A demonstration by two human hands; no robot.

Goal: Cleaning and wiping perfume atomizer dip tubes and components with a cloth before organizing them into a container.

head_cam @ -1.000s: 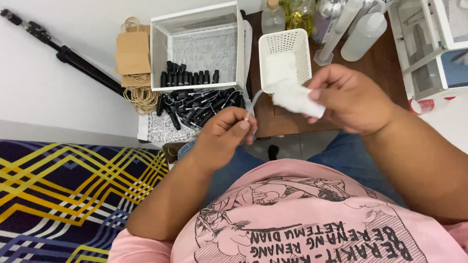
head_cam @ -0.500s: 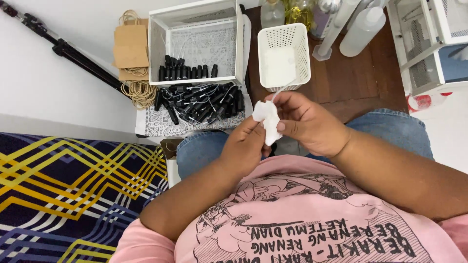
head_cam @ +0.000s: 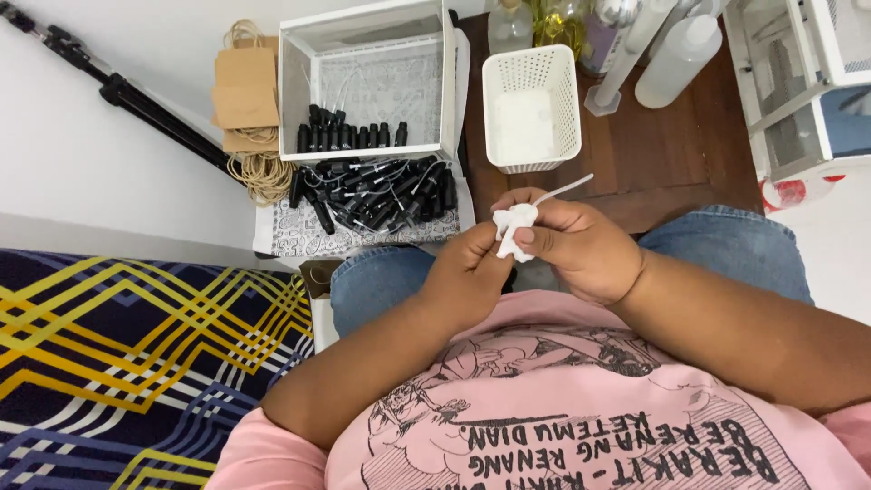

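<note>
A small white spray-pump head [head_cam: 513, 227] sits pinched between both hands over the lap, its thin white dip tube [head_cam: 564, 189] poking up and away to the right of the knuckles. The right hand [head_cam: 572, 249] curls closed around it, thumb and forefinger clamped on the white piece. The left hand [head_cam: 472, 277] presses in from the other side, fingers folded, fingertips on the same piece. The two hands touch each other.

Just beyond the hands, on the dark wooden table [head_cam: 671, 154], stands one white perforated basket [head_cam: 531, 109], nothing between it and the hands. Past the left hand lies a heap of black spray-pump tops [head_cam: 376, 195] on a patterned cloth [head_cam: 299, 236], too tangled to count. Behind the heap is one white open crate [head_cam: 367, 82] with a row of about ten more black tops [head_cam: 349, 138] standing upright inside.

Further out on the left: a stack of brown paper bags [head_cam: 245, 91], a coil of twine [head_cam: 263, 172] and one black tripod leg [head_cam: 136, 100] slanting across the white floor. Beyond the right hand stand two frosted plastic bottles [head_cam: 676, 59] and one smaller clear bottle [head_cam: 508, 27]. One white wire rack [head_cam: 798, 82] fills the far right corner. A bedspread with yellow zigzags [head_cam: 136, 363] lies well off the left elbow.
</note>
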